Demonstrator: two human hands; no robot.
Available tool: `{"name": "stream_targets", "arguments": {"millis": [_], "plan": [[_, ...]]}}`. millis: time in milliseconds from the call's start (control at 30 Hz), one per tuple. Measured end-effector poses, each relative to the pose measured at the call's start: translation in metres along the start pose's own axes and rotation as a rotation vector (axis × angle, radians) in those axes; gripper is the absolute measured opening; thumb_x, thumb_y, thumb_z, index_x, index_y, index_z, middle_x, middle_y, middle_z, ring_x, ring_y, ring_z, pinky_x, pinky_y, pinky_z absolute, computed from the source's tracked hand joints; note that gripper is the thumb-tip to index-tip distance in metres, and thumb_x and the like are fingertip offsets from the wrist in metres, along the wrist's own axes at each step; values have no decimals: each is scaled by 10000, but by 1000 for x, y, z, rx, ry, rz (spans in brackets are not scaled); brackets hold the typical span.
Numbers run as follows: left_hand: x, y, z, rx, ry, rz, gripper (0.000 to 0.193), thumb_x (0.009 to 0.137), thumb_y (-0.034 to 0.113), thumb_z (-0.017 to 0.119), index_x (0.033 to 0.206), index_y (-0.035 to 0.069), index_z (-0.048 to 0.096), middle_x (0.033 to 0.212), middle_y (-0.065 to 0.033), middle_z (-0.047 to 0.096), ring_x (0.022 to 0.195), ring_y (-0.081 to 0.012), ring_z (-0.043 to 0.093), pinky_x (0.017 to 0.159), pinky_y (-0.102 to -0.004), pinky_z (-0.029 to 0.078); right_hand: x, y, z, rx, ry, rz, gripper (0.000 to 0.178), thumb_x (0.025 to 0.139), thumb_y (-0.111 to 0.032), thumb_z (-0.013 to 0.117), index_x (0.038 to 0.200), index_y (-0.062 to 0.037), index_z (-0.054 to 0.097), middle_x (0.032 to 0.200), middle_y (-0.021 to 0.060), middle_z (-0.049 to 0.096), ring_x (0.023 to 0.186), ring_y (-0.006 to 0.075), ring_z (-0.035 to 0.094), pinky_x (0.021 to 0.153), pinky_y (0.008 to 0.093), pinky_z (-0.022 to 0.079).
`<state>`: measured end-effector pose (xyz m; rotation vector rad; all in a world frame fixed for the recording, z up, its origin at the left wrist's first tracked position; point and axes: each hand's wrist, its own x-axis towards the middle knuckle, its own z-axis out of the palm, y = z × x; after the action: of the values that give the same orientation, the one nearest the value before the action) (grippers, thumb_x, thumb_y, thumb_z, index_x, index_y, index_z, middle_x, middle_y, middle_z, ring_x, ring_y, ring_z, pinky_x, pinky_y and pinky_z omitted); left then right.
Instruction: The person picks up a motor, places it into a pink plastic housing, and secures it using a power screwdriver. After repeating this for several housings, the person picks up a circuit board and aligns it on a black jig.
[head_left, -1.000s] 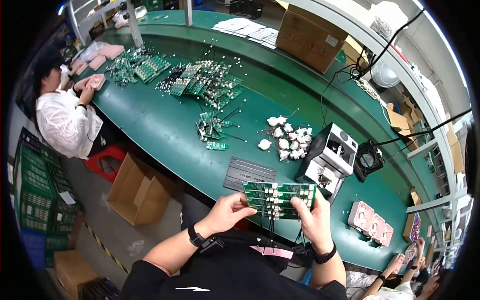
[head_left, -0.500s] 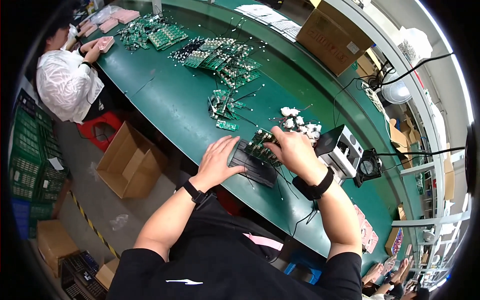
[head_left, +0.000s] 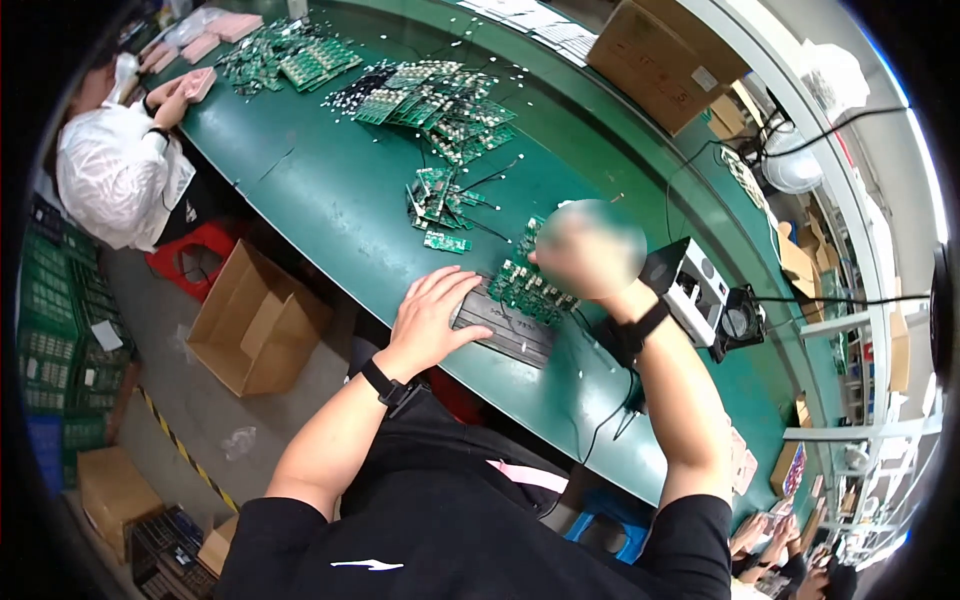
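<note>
My left hand (head_left: 428, 318) lies flat with its thumb stretched out, its fingertips and thumb touching the left end of a dark grooved block (head_left: 500, 337). A green circuit board panel (head_left: 530, 293) with rows of small parts rests over the far side of that block. Thin black wires trail from it. My right hand (head_left: 592, 250) is above the panel's far right end, so smeared that its fingers cannot be made out. Another bit of green board (head_left: 531, 234) shows beside it. Left of there, a small single board (head_left: 447, 243) lies in front of a little heap of wired boards (head_left: 437, 198).
A larger pile of board panels (head_left: 440, 105) covers the far table. A white and black device (head_left: 690, 290) stands right of my right hand, with a black fan-like unit (head_left: 742, 322) behind. A person in white (head_left: 120, 175) sits at far left. An open carton (head_left: 255, 320) stands on the floor.
My right hand has moved slightly away and is now smeared. The panel it gripped upright now lies flatter over the block. My left hand has stayed on the block.
</note>
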<state>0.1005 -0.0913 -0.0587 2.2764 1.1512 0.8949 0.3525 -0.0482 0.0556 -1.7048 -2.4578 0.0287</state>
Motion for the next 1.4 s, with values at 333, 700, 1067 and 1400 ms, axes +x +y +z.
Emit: {"name": "stream_targets", "arguments": {"millis": [333, 700, 1067, 1400], "plan": [[-1, 3, 2, 25, -22, 3, 706, 697, 389, 859, 1285, 80, 620, 1365, -87, 598, 1337, -296, 488, 1110, -442, 368, -11, 22, -15, 266, 53, 193, 484, 883, -435, 721, 1050, 9, 625, 868, 219, 699, 826, 377, 690, 721, 432, 546], [1, 62, 14, -1291, -99, -207, 622, 859, 243, 780, 1372, 3, 522, 1361, -126, 585, 1270, -256, 541, 1104, -402, 399, -91, -82, 59, 1913, 772, 677, 329, 1062, -266, 503, 1265, -15, 569, 1199, 68, 654, 1039, 137, 640, 875, 305, 536], [41, 40, -50, -1242, -515, -186, 319, 989, 185, 635, 1246, 2, 591, 1154, -20, 658, 1024, -92, 573, 919, -291, 467, -83, -43, -54, 201, 458, 0, 423, 934, -283, 685, 1239, -23, 551, 991, 174, 672, 907, 315, 681, 748, 382, 539], [89, 37, -67, -694, -704, 30, 370, 928, 265, 709, 1170, -8, 644, 985, -62, 718, 892, -103, 615, 804, -305, 500, -38, -37, -53, 51, 191, -228, 278, 940, -310, 666, 960, -57, 551, 658, 145, 624, 596, 360, 642, 516, 443, 480]]}}
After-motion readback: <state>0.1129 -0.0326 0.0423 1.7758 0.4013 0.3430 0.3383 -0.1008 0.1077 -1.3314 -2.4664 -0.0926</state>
